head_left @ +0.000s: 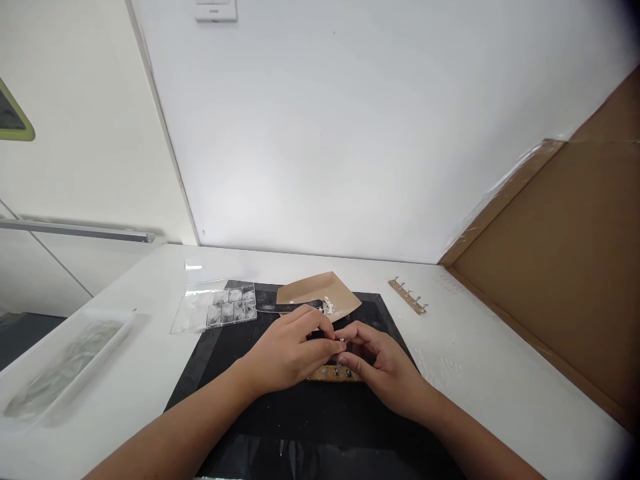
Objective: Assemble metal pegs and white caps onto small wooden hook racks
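My left hand [295, 352] and my right hand [383, 368] meet over a black mat [280, 427], fingertips nearly touching. Thumb and fingers of each are closed in a pinch around a tiny, shiny, pale piece [343, 341] too small to name. Just below the fingertips lies a tan strip [334, 374] with several small round metallic studs on it; my hands partly hide it. Behind my left hand a slim dark tool [290, 307] rests across the edge of a brown cardboard tray [306, 285], where small white bits [328, 306] are heaped.
A clear compartment box [231, 311] stands with its lid up at the mat's back left. Further left sits a white tray [70, 373] of translucent pieces. Another strip with upright pins [407, 297] lies at the right. Cardboard [560, 267] borders the table's right side, a wall the back.
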### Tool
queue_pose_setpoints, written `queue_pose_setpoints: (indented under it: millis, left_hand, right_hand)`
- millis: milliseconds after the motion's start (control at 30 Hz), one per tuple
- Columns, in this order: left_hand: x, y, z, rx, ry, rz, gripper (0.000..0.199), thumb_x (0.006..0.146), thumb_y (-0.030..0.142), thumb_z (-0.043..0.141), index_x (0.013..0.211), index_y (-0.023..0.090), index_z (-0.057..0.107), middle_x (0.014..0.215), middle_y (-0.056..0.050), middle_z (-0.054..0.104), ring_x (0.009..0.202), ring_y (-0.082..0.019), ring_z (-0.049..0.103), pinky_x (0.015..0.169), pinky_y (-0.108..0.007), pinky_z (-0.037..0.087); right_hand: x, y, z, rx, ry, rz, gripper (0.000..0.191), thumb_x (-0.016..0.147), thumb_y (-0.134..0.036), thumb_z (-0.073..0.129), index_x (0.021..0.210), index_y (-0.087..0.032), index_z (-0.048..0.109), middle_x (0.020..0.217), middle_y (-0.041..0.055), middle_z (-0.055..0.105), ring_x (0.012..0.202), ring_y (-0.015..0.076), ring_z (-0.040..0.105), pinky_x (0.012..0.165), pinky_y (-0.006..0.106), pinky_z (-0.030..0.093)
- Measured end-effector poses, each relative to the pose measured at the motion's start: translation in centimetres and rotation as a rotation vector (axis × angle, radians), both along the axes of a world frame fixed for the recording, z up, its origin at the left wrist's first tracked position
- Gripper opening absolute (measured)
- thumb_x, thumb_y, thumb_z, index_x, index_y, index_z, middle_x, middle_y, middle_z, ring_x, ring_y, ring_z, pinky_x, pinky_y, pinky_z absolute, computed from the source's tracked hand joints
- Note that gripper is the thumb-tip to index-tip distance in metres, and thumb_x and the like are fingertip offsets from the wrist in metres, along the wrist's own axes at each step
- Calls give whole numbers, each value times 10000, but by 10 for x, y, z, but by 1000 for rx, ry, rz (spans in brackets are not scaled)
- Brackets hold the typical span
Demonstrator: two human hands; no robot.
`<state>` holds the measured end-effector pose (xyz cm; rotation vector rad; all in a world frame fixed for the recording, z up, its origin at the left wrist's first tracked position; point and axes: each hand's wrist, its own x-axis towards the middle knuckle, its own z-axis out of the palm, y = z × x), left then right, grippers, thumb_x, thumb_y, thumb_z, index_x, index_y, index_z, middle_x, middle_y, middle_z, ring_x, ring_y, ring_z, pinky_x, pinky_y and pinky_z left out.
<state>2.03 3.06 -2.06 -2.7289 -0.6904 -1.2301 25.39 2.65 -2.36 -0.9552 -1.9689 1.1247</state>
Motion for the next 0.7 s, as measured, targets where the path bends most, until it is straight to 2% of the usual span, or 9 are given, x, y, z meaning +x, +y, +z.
queue_pose_setpoints:
  millis: [167,367,467,700]
  left_hand:
    - [-1,-1,2,21,42,20,138,1008,160,620,1119,210,684,1055,-58,680,926,-176,602,754,-269,511]
    - [-2,-1,5,12,60,0,284,978,114,594,1246,181,659,1093,-99,685,980,-204,628,820,-313,570]
    - [-2,-2,5,-16,56,-5,318,956,96,591,1264,157,644,1080,-109,676,991,-218,619,856,-341,576]
    - [0,2,1,-18,-43,10,333,912,51,574,1222,164,614,1036,-106,659,944,-218,603,829,-370,556]
  right_hand:
    - [0,1,2,71,-60,-47,251,1005,-443,668,1151,-251,737,924,29,756,631,149,579,592,279,498]
    - [7,7,-2,113,0,-63,193,1020,-380,654,1170,-283,727,1014,43,781,899,216,745,818,327,615]
    - [11,12,-4,127,56,-104,185,1023,-383,645,1169,-290,707,979,38,768,904,218,753,844,339,634]
    - [18,17,-1,129,105,-125,187,1051,-380,593,1191,-272,655,987,38,754,908,201,757,849,333,637]
